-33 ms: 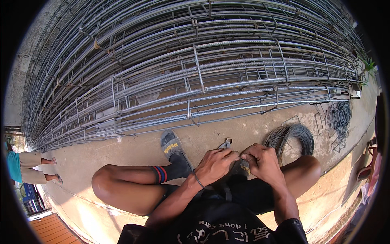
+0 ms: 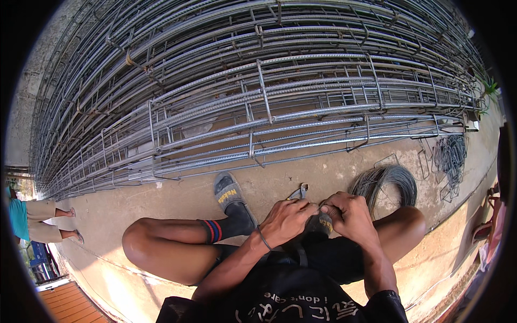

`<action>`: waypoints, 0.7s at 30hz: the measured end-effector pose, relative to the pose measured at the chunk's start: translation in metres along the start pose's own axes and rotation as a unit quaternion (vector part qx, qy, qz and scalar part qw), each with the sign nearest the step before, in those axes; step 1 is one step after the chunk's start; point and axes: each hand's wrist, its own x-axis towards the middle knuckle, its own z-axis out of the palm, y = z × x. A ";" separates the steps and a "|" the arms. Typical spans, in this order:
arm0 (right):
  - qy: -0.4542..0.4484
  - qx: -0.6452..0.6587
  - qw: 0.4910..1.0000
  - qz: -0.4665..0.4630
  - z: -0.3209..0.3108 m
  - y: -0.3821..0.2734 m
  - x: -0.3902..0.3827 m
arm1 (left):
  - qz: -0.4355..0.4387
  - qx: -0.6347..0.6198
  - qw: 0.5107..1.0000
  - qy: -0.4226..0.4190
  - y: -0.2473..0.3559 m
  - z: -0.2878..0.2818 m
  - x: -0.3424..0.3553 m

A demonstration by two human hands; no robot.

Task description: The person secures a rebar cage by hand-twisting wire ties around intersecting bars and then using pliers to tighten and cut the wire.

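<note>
My left hand (image 2: 284, 222) and my right hand (image 2: 350, 215) are close together above my lap, fingertips almost meeting. Both are closed, thumbs pressed against bent fingers. Whatever they pinch is too small or too hidden to name. Just beyond my left hand, a small metal tool (image 2: 303, 189) on the ground is partly hidden by the fingers. A coil of thin grey wire (image 2: 404, 180) lies beyond my right hand, by my right knee. Beneath the hands is a dark sandal (image 2: 325, 223) on my right foot; another sandal (image 2: 223, 185) is on my left foot.
Long steel rebar cages (image 2: 258, 86) are stacked across the far side. A heap of bent wire pieces (image 2: 451, 153) lies at the far right. Concrete floor (image 2: 177, 199) runs between me and the cages. Another person's legs (image 2: 48, 220) show at the left edge.
</note>
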 end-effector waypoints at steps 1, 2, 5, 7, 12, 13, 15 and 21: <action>-0.019 0.018 1.000 0.014 -0.002 0.001 -0.001 | 0.007 0.017 0.999 -0.032 0.001 0.001 -0.001; -0.013 0.023 1.000 0.004 -0.005 0.003 -0.002 | 0.017 0.034 0.997 -0.072 0.001 0.002 -0.002; -0.110 0.009 0.994 -0.003 -0.010 0.004 -0.005 | -0.009 -0.106 0.988 -0.114 -0.010 -0.001 -0.004; -0.088 0.091 0.992 -0.023 -0.009 0.003 -0.004 | -0.051 -0.203 0.971 -0.117 -0.017 -0.001 -0.004; 0.012 -0.043 0.988 -0.150 0.004 -0.001 0.001 | -0.201 -0.372 0.882 -0.207 -0.026 0.001 0.004; 0.000 -0.053 0.986 -0.157 0.005 -0.001 0.001 | -0.220 -0.363 0.883 -0.200 -0.027 -0.002 0.004; -0.009 -0.063 0.984 -0.165 0.007 0.001 0.000 | -0.209 -0.365 0.876 -0.235 -0.026 -0.005 0.006; -0.029 -0.091 0.981 -0.168 0.009 0.006 -0.005 | -0.167 -0.238 0.934 -0.208 -0.011 -0.015 0.006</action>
